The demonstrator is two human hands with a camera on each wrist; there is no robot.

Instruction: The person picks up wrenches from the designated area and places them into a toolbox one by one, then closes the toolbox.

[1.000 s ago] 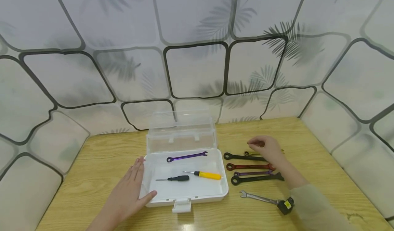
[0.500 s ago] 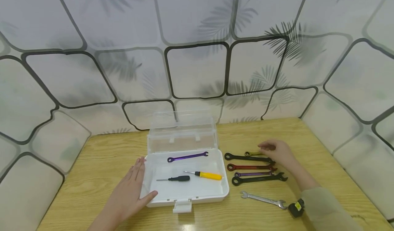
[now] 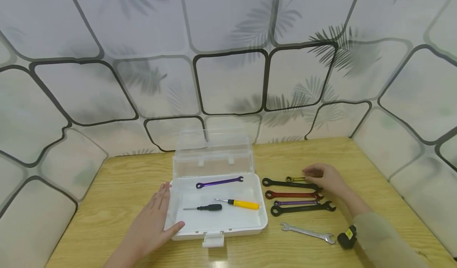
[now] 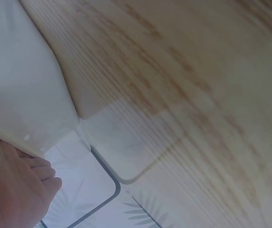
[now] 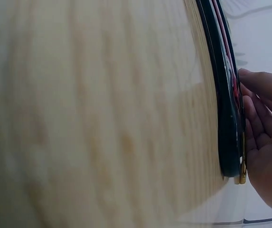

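Observation:
In the head view my left hand point(image 3: 151, 216) rests spread along the left side of a white plastic toolbox point(image 3: 221, 226), thumb over its front rim. The left wrist view shows its fingers point(image 4: 43, 175) against the box wall. My right hand point(image 3: 328, 180) has its thumb and fingers round the right part of a small gold ratchet wrench point(image 3: 295, 179), hiding its far end. In the right wrist view the curled hand point(image 5: 268, 128) is beside the stacked-looking wrenches. Inside the box lie a purple wrench point(image 3: 219, 182), a black screwdriver point(image 3: 210, 207) and a yellow-handled screwdriver point(image 3: 244, 204).
Right of the box lie a large black wrench point(image 3: 285, 184), a red wrench point(image 3: 292, 195), a small purple wrench point(image 3: 296, 203), another black wrench point(image 3: 300, 209) and a silver spanner point(image 3: 307, 232). A black tape measure point(image 3: 347, 237) sits by the sleeve. The clear lid point(image 3: 214, 164) stands raised.
My right hand has moved right and slightly down along the gold wrench, its fingers coming to its right part. The sleeve has pushed the tape measure rightward, off the spanner's end. The left hand stays.

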